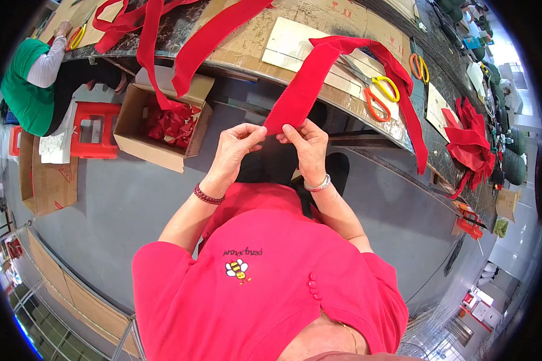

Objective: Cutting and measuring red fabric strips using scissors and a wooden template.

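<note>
A long red fabric strip (310,78) runs from my hands up over the table edge, across a pale board (286,45) and down over the edge on the right. My left hand (241,144) pinches one corner of its near end. At the other corner, my right hand (307,144) grips the cloth between thumb and fingers. The end is held taut between them, just off the table. Scissors with one yellow and one orange handle (379,99) lie on the board beside the strip, their blades partly beneath it.
More red strips (220,39) hang over the table's left edge above a cardboard box (156,153) of red scraps. A second pair of scissors (420,67) and a red cloth heap (467,141) lie to the right. At far left a co-worker in green (30,90) sits near a red stool (94,144).
</note>
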Motion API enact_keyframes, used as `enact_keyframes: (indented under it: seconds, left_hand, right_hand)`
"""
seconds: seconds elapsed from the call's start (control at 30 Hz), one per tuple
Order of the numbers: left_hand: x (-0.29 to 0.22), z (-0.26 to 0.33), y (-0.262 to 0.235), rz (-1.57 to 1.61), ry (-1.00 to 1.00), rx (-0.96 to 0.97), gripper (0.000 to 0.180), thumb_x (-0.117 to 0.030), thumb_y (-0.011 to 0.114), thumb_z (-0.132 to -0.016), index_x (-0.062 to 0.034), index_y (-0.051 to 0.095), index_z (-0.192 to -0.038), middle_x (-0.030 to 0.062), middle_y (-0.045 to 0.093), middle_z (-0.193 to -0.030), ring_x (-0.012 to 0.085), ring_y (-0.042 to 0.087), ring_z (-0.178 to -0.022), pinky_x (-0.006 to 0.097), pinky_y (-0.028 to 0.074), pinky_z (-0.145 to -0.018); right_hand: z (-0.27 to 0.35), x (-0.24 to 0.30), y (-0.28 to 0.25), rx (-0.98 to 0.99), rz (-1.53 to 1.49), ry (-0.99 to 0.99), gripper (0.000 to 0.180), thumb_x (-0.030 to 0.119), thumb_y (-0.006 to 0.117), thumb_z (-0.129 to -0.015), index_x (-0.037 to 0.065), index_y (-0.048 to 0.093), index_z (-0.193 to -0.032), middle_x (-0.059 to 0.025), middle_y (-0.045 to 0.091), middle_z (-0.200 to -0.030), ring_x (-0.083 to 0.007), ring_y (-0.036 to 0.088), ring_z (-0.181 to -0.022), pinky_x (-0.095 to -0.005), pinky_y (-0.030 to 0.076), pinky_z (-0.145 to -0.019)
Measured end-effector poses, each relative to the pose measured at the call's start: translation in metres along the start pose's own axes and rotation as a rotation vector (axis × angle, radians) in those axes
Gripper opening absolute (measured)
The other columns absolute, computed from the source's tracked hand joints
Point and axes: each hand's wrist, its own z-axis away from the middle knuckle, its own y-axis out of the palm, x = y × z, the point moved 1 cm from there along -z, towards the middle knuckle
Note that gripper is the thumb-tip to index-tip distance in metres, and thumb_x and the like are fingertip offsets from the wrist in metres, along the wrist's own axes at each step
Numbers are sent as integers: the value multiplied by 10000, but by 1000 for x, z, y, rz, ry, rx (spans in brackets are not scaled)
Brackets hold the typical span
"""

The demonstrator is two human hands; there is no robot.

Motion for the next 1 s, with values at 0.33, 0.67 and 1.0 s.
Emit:
enact_keyframes:
  seconds: [0.33, 0.67, 1.0]
  left_hand:
    - [5, -5, 1, 223, -195, 67, 90, -143, 642, -874, -57, 634, -898, 52, 659, -899, 150, 646, -850, 279, 525, -759]
    - [10, -5, -5, 341, -329, 110, 80, -89, 628, -866, -39, 620, -929, 124, 659, -1002, 237, 650, -955, 333, 549, -817]
    - [20, -15, -15, 370, -397, 134, 71, -32, 626, -847, -10, 619, -914, 140, 660, -977, 248, 649, -961, 320, 561, -817]
  right_hand:
    - [7, 4, 0, -95, -37, 2, 169, 50, 647, -857, -38, 602, -993, -103, 677, -879, -163, 664, -728, -250, 525, -655]
    - [12, -2, -8, -104, -39, 23, 123, 55, 627, -872, -36, 621, -955, -92, 681, -872, -154, 666, -730, -249, 532, -654]
    - [19, 0, -6, -133, 2, -6, 143, 10, 622, -858, -54, 599, -983, -102, 678, -872, -152, 664, -740, -264, 555, -655]
